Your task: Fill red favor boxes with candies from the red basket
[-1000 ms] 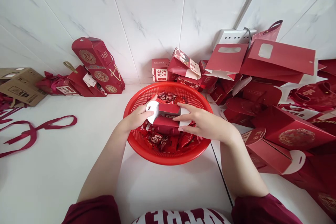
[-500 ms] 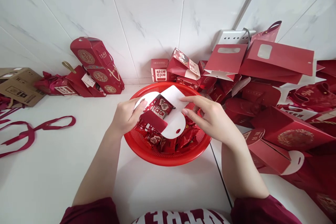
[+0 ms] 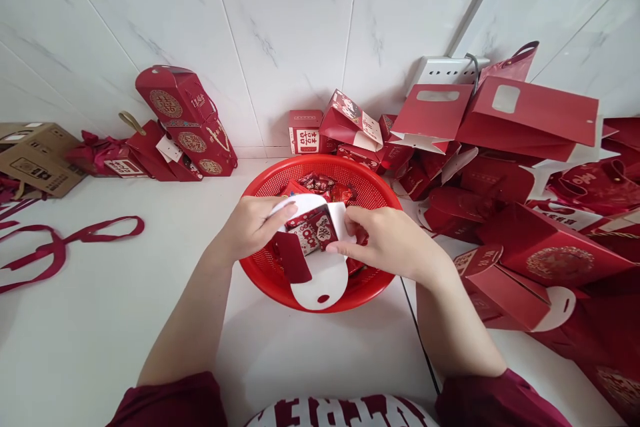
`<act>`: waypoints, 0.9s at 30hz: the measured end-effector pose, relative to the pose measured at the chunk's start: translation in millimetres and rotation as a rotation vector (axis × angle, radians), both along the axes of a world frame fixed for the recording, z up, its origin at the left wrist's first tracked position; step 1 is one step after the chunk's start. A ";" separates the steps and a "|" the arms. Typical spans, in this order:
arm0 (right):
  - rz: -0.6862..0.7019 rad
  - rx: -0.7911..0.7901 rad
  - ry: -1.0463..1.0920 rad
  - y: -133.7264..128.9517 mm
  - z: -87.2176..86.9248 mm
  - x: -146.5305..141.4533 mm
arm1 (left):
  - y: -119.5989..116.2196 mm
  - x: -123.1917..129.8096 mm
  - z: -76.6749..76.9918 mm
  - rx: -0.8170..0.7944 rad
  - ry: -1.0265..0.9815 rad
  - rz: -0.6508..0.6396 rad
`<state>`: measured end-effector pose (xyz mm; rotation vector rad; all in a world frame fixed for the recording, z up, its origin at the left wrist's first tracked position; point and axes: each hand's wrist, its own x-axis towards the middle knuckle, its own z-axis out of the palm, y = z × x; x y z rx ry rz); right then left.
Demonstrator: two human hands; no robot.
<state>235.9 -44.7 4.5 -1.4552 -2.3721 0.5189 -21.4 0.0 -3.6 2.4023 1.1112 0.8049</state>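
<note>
Over a red plastic basket (image 3: 260, 280) I hold a small red gift box (image 3: 295, 259) with its white-lined flaps spread. Wrapped sweets (image 3: 311, 232) fill the inside of the box. My left hand (image 3: 256, 225) pinches the rounded flap on the far left side. At the right, my right hand (image 3: 383, 237) grips the white side flap between thumb and fingers. A rounded flap with an oval hole (image 3: 324, 287) hangs toward me. More red-wrapped sweets (image 3: 320, 183) lie in the basket, partly hidden behind the box.
Red gift boxes (image 3: 550, 117) are piled along the right. Several more (image 3: 306, 132) stand against the tiled wall. A tall red box (image 3: 193, 123), a brown carton (image 3: 43, 159) and a dark red ribbon (image 3: 103, 232) are at the left. A power strip (image 3: 440, 72) leans behind the pile.
The box has turned and tipped, so its holed flap now points down toward me. My right hand has moved lower and closed on the side flap. Sweets at the basket's back now show.
</note>
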 end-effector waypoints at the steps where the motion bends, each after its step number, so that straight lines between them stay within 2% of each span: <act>1: -0.001 -0.018 -0.059 0.3 -1.5 -1.4 | -3.1 3.6 1.7 -0.029 0.056 -0.005; 3: -0.018 -0.047 -0.140 1.3 -5.1 -4.3 | -8.2 10.7 4.5 -0.071 0.139 0.001; 5: -0.025 -0.072 -0.164 2.5 -8.2 -6.5 | -10.6 14.8 6.2 -0.119 0.180 0.062; 8: -0.006 -0.088 -0.163 4.0 -10.7 -7.3 | -7.3 10.4 6.5 -0.210 0.166 0.115; 14: 0.009 -0.112 -0.153 6.5 -13.7 -4.8 | 1.9 -6.8 8.8 -0.427 -0.026 0.000; 16: 0.013 -0.111 -0.153 7.3 -15.1 -4.9 | -1.6 -2.2 9.8 -0.433 -0.022 0.026; 21: 0.024 -0.118 -0.173 9.8 -17.2 -4.8 | -12.8 15.1 5.8 -0.299 0.066 0.133; 27: -0.002 -0.123 -0.058 15.7 -13.6 4.4 | -4.3 1.1 5.7 -0.558 -0.219 -0.065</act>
